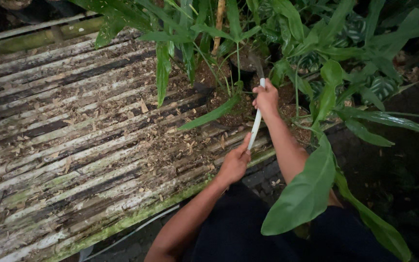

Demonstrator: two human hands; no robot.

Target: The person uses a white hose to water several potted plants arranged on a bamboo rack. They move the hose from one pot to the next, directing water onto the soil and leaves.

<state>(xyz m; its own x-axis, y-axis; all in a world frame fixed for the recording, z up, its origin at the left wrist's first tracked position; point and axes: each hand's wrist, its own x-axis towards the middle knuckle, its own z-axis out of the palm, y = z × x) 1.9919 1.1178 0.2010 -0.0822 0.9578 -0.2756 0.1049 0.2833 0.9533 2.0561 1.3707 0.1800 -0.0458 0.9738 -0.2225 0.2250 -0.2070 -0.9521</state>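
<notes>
A long white handle (256, 127) of a tool runs from near the bench's front edge up into the plants, and both my hands grip it. My left hand (235, 162) is shut around its lower end. My right hand (266, 98) is shut around its upper part, beside a dark plant pot (243, 68). The tool's dark head (257, 65) is partly hidden among the leaves. Soil (229, 109) lies heaped at the foot of the plants just left of the handle.
A weathered bamboo slat bench (83, 131) strewn with dry debris fills the left. Its mossy front edge (136, 218) runs diagonally. Dense green potted plants (335, 63) crowd the top right, and a large leaf (306, 191) hangs over my right forearm.
</notes>
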